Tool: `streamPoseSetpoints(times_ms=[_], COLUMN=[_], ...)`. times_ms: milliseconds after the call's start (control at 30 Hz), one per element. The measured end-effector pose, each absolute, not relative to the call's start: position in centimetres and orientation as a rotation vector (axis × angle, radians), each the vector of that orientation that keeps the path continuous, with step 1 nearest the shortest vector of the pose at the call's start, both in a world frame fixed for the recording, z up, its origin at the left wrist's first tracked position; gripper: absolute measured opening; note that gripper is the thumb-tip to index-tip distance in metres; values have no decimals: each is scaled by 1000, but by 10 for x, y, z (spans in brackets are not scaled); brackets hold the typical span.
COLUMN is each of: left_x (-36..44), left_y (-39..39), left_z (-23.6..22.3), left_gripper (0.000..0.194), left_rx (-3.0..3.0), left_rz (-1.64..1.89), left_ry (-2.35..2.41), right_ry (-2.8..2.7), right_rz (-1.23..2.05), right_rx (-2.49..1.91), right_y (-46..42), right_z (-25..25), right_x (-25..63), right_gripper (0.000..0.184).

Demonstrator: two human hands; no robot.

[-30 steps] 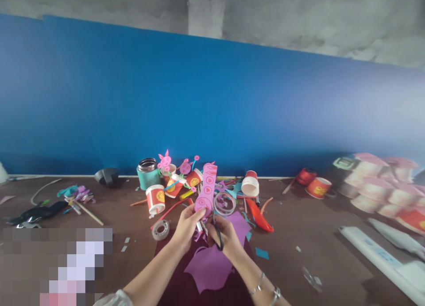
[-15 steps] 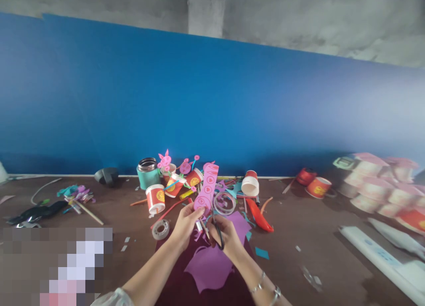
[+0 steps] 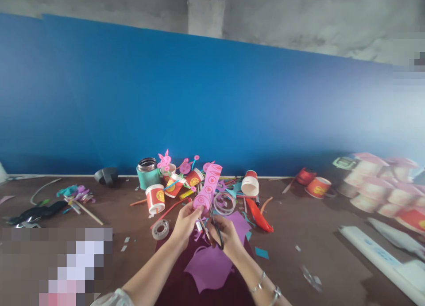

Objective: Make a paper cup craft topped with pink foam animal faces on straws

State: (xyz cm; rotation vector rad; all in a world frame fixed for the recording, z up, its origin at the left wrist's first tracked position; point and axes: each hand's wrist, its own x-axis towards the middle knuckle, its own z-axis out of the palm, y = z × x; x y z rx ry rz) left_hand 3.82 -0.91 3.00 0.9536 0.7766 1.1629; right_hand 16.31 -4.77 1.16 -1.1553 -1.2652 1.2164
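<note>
My left hand (image 3: pixel 187 220) pinches the lower end of a pink paper strip (image 3: pixel 210 182) with drawn circles and hearts, which stands up tilted to the right. In my right hand (image 3: pixel 225 233) is a pair of scissors (image 3: pixel 217 231), fingers wrapped round the dark handles. The scissor blades point up beside the strip's right edge; whether they touch it I cannot tell. Below both hands lies a purple paper sheet (image 3: pixel 212 268) with a cut edge, on a dark maroon sheet (image 3: pixel 172 275). Another purple piece (image 3: pixel 239 224) lies behind my right hand.
Red-and-white paper cups (image 3: pixel 155 199) with pink paper figures (image 3: pixel 165 160) stand behind my hands, near a teal flask (image 3: pixel 148 175). Around them lie tape rolls (image 3: pixel 160 230), a red glossy object (image 3: pixel 260 215) and paper scraps. Stacked cups (image 3: pixel 375 186) and a white bar (image 3: pixel 375 253) are at right.
The top of the pink strip has tipped slightly to the right. Both hands stay in nearly the same place.
</note>
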Motion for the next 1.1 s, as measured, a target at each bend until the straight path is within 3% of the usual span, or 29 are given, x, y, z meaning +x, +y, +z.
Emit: streamPoseSetpoints(times_ms=[567,1100], left_x=[37,36], left_y=[-7,-5], left_z=[30,26], left_gripper=[28,35], left_rx=[947,948], left_rz=[1128,1155], left_ry=[735,778], right_ry=[-1256,-1282], right_rz=[1242,1219], right_rx=[-1102,-1188], right_y=[-47,-47], right_z=[13,11], right_x=[165,165], right_gripper=[36,32])
